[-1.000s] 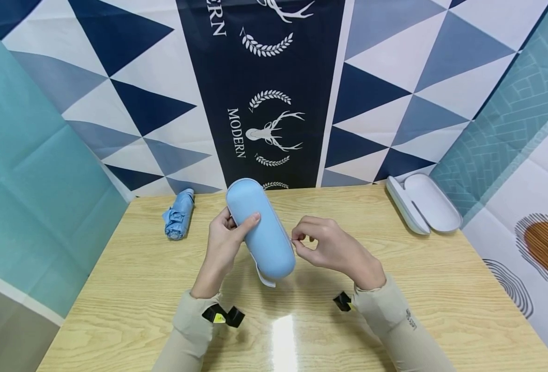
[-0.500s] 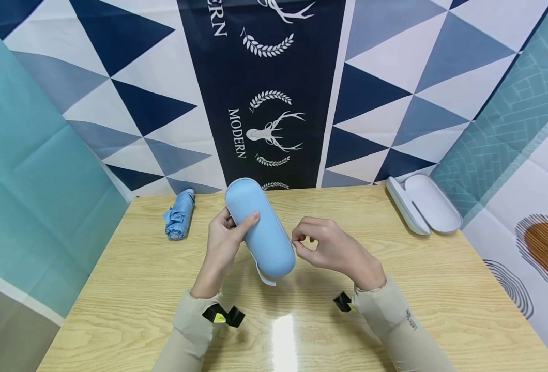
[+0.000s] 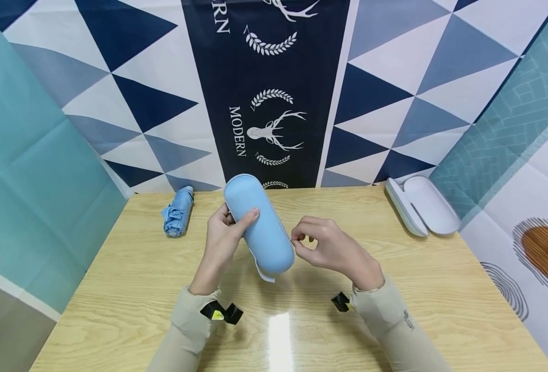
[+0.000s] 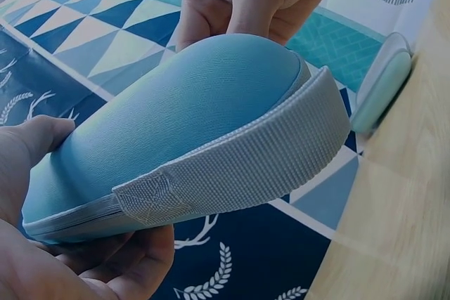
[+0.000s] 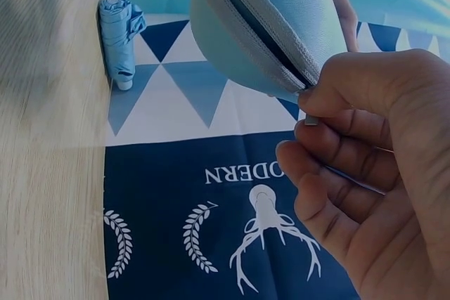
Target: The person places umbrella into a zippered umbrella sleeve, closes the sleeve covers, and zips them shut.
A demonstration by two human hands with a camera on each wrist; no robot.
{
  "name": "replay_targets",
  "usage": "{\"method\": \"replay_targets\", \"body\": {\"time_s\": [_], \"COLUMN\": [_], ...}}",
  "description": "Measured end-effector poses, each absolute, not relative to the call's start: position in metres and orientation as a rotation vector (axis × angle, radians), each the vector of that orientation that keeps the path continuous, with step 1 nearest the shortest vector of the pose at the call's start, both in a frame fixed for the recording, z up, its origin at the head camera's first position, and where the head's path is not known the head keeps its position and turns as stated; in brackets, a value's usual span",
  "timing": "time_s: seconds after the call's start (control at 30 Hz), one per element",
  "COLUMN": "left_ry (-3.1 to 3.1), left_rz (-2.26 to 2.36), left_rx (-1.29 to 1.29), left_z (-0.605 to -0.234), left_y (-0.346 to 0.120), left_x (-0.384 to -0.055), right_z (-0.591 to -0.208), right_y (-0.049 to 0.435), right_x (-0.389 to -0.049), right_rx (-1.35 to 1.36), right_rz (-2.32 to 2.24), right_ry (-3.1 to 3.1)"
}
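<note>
A light blue zippered case [image 3: 260, 222], long with rounded ends, is held tilted above the table. My left hand [image 3: 222, 240] grips it from the left, thumb over its top face and fingers underneath. A pale webbing strap [image 4: 246, 156] loops round its near end in the left wrist view. At the right side my right hand [image 3: 332, 248] pinches a small zipper pull [image 5: 311, 119] between thumb and index finger. In the right wrist view a dark gap shows between the zipper tapes [image 5: 264, 26], running down to the pinching fingertips.
A folded light blue umbrella [image 3: 179, 212] lies at the back left of the wooden table [image 3: 130, 310]. At the back right corner stands an opened white hinged case [image 3: 425, 204]. A patterned backdrop [image 3: 371, 103] rises behind the table.
The head view has shifted slightly. Both hands keep the same hold on the case and the zipper pull, with hardly any visible movement.
</note>
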State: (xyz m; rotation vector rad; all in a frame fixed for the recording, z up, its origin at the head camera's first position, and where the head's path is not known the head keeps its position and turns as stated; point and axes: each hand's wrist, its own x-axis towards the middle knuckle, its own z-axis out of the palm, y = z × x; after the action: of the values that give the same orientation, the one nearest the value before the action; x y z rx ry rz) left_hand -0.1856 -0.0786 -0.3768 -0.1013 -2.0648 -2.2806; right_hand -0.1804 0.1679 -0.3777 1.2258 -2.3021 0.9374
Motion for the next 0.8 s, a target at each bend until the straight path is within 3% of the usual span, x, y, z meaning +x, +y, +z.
{"method": "replay_targets", "body": {"time_s": [0.8], "left_ry": [-1.986], "left_rz": [-2.354], "left_rx": [-0.042], "left_z": [-0.375], "left_y": [-0.0825], "left_x": [-0.1906], "right_z": [-0.3766], "right_y": [0.1661], "right_x": [-0.1779], "right_rx": [1.213], "right_rz": [0.933], "right_ry": [-2.333]}}
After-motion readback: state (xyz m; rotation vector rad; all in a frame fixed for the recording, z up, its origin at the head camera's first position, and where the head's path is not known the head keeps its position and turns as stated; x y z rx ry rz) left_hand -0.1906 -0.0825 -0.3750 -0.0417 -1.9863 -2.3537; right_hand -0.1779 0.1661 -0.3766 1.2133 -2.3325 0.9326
